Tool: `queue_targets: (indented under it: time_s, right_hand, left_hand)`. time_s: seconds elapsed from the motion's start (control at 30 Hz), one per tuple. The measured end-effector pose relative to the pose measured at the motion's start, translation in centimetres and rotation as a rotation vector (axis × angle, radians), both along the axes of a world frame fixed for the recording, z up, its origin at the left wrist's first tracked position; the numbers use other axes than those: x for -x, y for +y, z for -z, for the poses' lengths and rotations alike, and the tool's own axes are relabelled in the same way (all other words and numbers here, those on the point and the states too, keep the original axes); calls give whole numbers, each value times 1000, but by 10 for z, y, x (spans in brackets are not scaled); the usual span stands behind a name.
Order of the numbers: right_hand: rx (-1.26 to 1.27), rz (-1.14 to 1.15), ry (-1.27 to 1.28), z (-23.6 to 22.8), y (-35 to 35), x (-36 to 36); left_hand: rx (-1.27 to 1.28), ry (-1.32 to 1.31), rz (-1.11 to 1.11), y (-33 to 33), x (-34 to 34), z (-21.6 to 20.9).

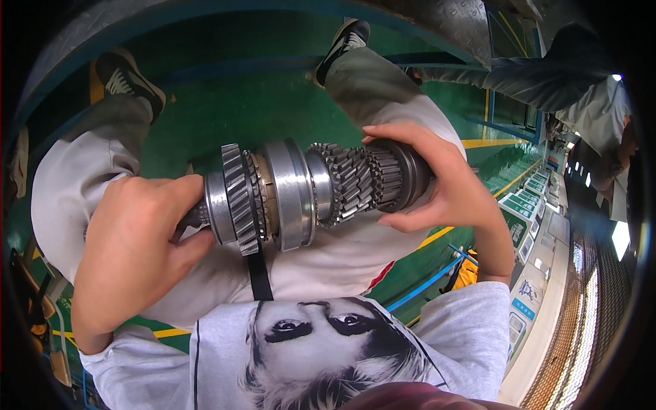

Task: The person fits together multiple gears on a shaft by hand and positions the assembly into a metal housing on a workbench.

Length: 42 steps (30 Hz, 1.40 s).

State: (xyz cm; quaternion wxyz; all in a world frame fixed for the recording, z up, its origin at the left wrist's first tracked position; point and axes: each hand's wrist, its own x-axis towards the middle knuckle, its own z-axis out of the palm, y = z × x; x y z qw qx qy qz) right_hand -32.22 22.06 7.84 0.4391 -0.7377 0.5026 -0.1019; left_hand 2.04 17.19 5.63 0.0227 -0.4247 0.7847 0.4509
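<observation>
A metal gear shaft (290, 195) lies level across the space above my lap. My left hand (140, 239) wraps round its thin left end, thumb and fingers closed on the shaft. Beside that hand is a wide helical gear (240, 198), followed by a smooth steel sleeve ring (288, 195) in the middle. Several smaller toothed gears (350, 181) sit toward the right. My right hand (441, 178) curves round the dark ring (410, 176) at the right end, fingers over the top and thumb underneath. The far side of the shaft is hidden.
My legs (389, 102) are spread on a green floor (219, 102) with yellow lines. A blue metal frame edge (225, 20) curves across the far side. Another person (581, 75) is at the upper right. Printed panels (529, 225) line the right side.
</observation>
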Motion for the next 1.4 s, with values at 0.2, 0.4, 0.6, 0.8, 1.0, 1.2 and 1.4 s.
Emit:
queue_targets:
  time_s: [0.2,0.4,0.6,0.8,1.0,1.2,1.4]
  right_hand:
    - [-7,5,6,1,4,1]
    - [48,-8,9,2,5,2]
    - [70,-32,39,2,5,1]
    - [-13,-46,61,1,-1,0]
    - [-15,-23,111,-7,-4,1]
    - [-44,47,144,-5,-4,0]
    - [58,63,99,-13,-30,-2]
  left_hand:
    - [7,49,2,2,-1,2]
    - [22,82,-4,3,-3,4]
    - [38,84,13,3,-5,5]
    - [5,53,20,2,-4,5]
    - [17,70,4,1,-5,3]
    - [68,-13,4,-6,0,-6]
    - [156,-56,-96,-22,3,-25]
